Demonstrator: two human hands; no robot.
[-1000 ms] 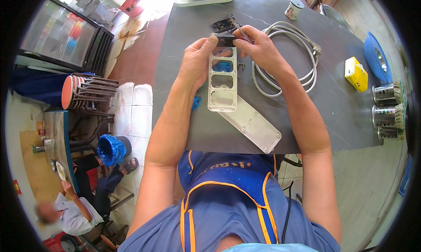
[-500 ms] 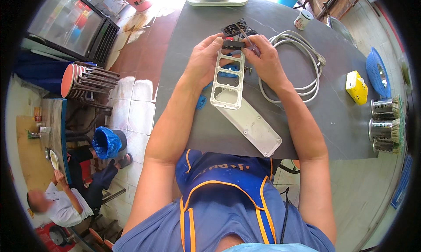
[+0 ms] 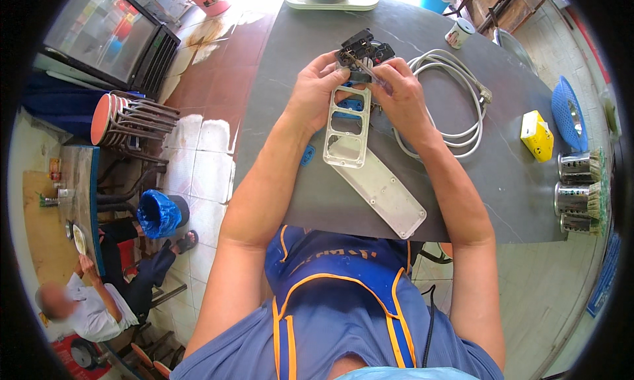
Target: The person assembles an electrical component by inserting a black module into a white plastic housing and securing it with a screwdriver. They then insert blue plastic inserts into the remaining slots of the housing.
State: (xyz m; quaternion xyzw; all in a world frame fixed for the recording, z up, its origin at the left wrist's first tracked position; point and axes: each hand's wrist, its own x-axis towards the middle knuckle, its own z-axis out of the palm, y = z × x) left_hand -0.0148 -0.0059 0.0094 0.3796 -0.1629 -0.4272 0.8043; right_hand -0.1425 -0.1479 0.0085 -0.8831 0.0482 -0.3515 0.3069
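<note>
My left hand (image 3: 314, 92) is closed at the far end of a white power strip frame (image 3: 327, 156) with several square openings. Its fingertips grip a black socket part (image 3: 356, 44), which stands beyond the frame. In my right hand (image 3: 404, 94) is a slim screwdriver (image 3: 365, 68), pinched in the fingers, its shaft reaching to the black part. The tip is too small to make out. Below the frame lies the long white back cover (image 3: 383, 191), slanting toward the table's near edge. Blue socket pieces (image 3: 308, 154) lie by my left wrist, and another shows through the frame.
A coiled grey cable (image 3: 477, 125) with a plug lies right of my right hand. Farther right are a yellow tissue pack (image 3: 537, 135), a blue basket (image 3: 568, 112) and metal utensil holders (image 3: 574, 198). A white can (image 3: 459, 33) stands at the back. A person (image 3: 99, 307) sits at the left.
The black part has tilted and come up higher between my hands, showing more of itself. My right hand has turned with the screwdriver, and the white frame has shifted slightly right.
</note>
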